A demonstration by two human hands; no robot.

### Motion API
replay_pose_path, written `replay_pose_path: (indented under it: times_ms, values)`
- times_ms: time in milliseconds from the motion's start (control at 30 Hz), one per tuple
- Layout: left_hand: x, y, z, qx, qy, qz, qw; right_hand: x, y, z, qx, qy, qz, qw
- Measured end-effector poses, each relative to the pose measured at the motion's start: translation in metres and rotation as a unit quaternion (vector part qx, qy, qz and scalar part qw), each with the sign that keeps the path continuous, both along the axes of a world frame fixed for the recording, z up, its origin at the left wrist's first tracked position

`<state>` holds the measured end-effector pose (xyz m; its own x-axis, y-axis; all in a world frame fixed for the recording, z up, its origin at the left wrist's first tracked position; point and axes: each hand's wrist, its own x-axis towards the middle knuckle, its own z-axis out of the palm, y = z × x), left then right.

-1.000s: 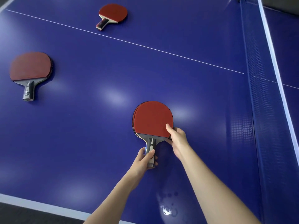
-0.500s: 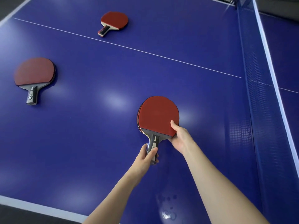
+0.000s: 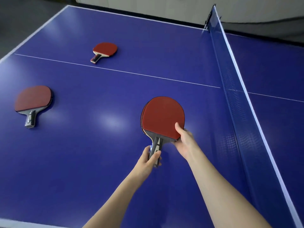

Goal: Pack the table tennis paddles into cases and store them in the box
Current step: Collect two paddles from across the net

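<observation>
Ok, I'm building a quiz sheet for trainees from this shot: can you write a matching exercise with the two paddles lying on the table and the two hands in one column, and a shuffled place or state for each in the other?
Column one
1. far paddle
2. grey-handled paddle
3. left hand
4. right hand

Column two
A. pinches the blade edge of the held paddle
B. lies beyond the white line
C. grips the held paddle's handle
D. lies on the near side of the line, at the left of the table

Pairs: 1-B, 2-D, 3-C, 4-A
</observation>
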<state>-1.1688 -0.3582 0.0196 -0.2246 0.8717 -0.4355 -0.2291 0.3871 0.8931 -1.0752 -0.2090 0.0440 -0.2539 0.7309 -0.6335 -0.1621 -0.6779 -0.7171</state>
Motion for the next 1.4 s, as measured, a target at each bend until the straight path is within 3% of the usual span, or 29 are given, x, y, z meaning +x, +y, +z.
replay_pose_path:
  times_ms: [400, 733, 1067, 1400]
  values:
    - [0.053, 0.038, 0.046, 0.057, -0.014, -0.134, 0.989, 0.091, 0.006, 0.056, 0.083, 0.013, -0.131, 0.988]
    - [0.157, 0.045, 0.085, 0.097, -0.003, -0.255, 0.962, 0.215, -0.028, 0.106, 0.146, 0.019, -0.267, 0.952]
    - [0.312, -0.018, 0.109, 0.131, -0.023, -0.34, 0.931, 0.379, -0.132, 0.14, 0.172, 0.009, -0.357, 0.918]
    - [0.475, -0.125, 0.124, 0.159, -0.06, -0.352, 0.92, 0.536, -0.246, 0.159, 0.19, -0.031, -0.4, 0.896]
